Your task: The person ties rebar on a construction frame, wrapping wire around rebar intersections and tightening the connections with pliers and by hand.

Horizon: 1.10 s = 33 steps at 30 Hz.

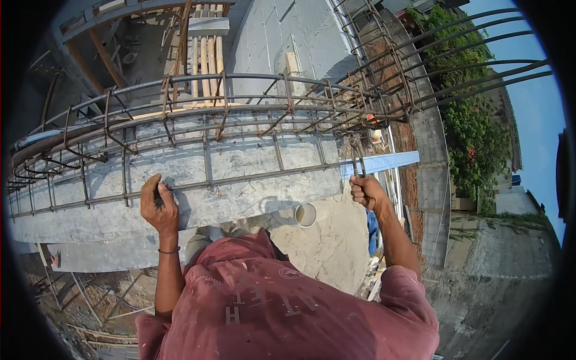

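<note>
A long rebar cage [240,123] with square stirrups runs across the view above a grey concrete-stained board [252,201]. My left hand [159,206] is raised at the cage's near side, just below the lower bar, its fingers curved and apart with nothing between them. My right hand [367,191] is closed around the handles of pincers [356,157]. The tool points up toward the cage's right end, where bars cross. Whether its jaws touch a bar or wire is too small to tell.
A white bucket [305,215] stands below the board. A blue-white strip [384,162] extends right of it. Long bare bars [474,66] jut out at the upper right. Wooden poles [207,60] lie beyond the cage, and a block wall [432,180] runs along the right.
</note>
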{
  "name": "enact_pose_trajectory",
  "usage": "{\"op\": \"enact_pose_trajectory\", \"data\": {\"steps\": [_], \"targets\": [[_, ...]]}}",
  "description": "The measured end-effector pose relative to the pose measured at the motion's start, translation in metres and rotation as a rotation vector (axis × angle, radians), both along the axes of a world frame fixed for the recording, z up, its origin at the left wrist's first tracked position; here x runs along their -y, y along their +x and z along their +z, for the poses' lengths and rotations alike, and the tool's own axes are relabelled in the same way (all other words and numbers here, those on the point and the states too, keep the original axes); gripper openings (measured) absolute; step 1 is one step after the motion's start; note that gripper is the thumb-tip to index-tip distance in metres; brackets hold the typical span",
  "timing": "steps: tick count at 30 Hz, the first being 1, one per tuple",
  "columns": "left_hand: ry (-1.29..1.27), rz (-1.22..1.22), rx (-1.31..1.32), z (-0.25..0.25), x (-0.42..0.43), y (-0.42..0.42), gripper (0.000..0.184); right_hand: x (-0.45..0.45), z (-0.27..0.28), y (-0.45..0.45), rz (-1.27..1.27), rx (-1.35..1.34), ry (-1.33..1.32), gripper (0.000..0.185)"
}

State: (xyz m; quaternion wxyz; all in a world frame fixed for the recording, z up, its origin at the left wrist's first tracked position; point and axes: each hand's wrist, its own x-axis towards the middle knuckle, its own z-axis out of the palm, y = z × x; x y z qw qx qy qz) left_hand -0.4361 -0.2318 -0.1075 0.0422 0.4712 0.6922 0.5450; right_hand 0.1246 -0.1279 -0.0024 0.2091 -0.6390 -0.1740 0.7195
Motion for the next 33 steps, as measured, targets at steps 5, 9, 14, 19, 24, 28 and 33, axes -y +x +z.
{"op": "enact_pose_trajectory", "data": {"steps": [5,9,14,19,24,28,33], "targets": [[0.082,0.021,0.059,0.000,-0.004,0.000,0.019,0.012,-0.030,-0.057,-0.274,-0.831,0.096,0.031],[0.051,-0.007,0.098,0.004,-0.001,0.001,0.019,0.017,0.000,-0.057,-0.183,-0.142,0.180,0.034],[0.066,-0.009,0.058,0.000,-0.001,-0.002,0.019,0.008,0.021,-0.028,0.322,0.725,0.479,0.037],[0.060,-0.027,0.100,-0.003,0.000,-0.002,0.019,0.016,0.018,-0.040,0.854,1.491,0.852,0.037],[0.043,-0.041,0.086,-0.004,0.000,-0.003,0.020,0.019,-0.006,-0.026,0.845,2.152,0.797,0.043],[0.024,-0.049,0.089,-0.006,0.000,-0.003,0.021,0.007,-0.010,-0.017,0.764,2.067,0.683,0.017],[-0.010,-0.028,0.183,-0.002,0.001,0.003,0.021,-0.022,0.008,0.009,0.763,2.060,0.620,0.009]]}}
